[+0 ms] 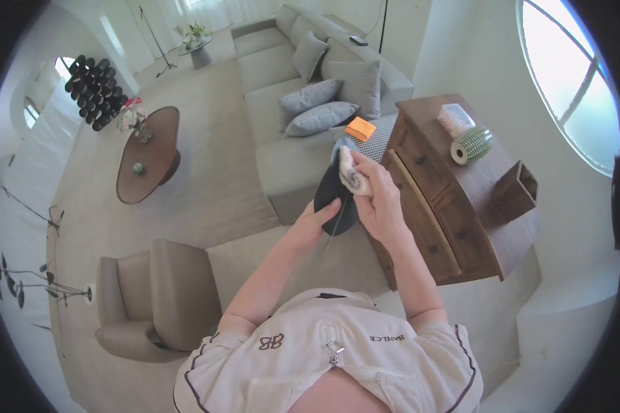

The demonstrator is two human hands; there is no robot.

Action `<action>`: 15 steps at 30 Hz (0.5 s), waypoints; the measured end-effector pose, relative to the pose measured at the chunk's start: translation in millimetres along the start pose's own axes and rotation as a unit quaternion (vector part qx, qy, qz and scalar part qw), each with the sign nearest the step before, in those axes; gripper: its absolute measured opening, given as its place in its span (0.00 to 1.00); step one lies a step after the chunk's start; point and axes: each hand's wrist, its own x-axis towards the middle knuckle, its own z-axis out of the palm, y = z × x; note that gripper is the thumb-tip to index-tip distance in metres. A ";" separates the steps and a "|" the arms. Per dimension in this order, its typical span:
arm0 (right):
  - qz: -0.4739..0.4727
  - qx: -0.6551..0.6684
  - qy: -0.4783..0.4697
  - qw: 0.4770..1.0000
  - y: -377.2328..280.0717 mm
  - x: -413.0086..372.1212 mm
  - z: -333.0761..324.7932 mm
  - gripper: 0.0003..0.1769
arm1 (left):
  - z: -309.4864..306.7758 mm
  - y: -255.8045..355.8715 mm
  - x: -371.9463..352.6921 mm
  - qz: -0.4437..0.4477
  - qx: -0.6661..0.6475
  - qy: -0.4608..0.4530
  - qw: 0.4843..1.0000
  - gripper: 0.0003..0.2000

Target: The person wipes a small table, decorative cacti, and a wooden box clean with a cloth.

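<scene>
A long, dark green leaf point(331, 189) with a pale midrib and thin stem is held out in front of my chest. My left hand point(310, 224) grips its lower part, thumb lying on top. A crumpled white cloth point(352, 175) with greyish marks is bunched in my right hand point(380, 199), pressed against the leaf's upper right side. The leaf's bluish tip points away from me. Just beyond it, a folded orange cloth point(360, 129) lies on a checked cushion on the sofa.
A wooden chest of drawers point(455, 206) stands close on my right, bearing a green patterned vase point(472, 146), a clear box point(455, 119) and a wooden container point(515, 191). The grey sofa point(275, 155) is ahead. An armchair point(179, 296) and oval table point(155, 148) are leftward.
</scene>
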 end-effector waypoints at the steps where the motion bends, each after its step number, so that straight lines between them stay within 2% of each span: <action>1: -0.010 -0.009 -0.007 1.000 -1.8 -1.3 5.0 0.11 | -2.8 0.5 -0.3 -0.003 -0.024 0.010 1.000 0.31; 3: -0.023 -0.022 -0.019 0.999 -5.7 -4.7 13.5 0.09 | -6.0 1.9 -1.2 -0.009 -0.060 0.026 0.998 0.35; 5: -0.038 -0.027 -0.016 0.999 -9.6 -7.8 20.9 0.10 | -4.7 5.5 -2.5 0.021 -0.098 -0.001 0.995 0.38; 9: -0.072 -0.038 -0.026 0.996 -19.1 -17.0 36.0 0.08 | 0.7 15.7 -5.0 0.052 -0.154 -0.008 0.987 0.40; 12: -0.104 -0.039 -0.056 0.992 -24.2 -26.3 41.4 0.15 | 2.1 20.9 -7.4 0.011 -0.210 0.015 0.978 0.44; 15: -0.133 -0.018 -0.074 0.988 -26.2 -34.1 42.1 0.15 | -2.0 20.1 -11.0 -0.041 -0.241 0.020 0.969 0.47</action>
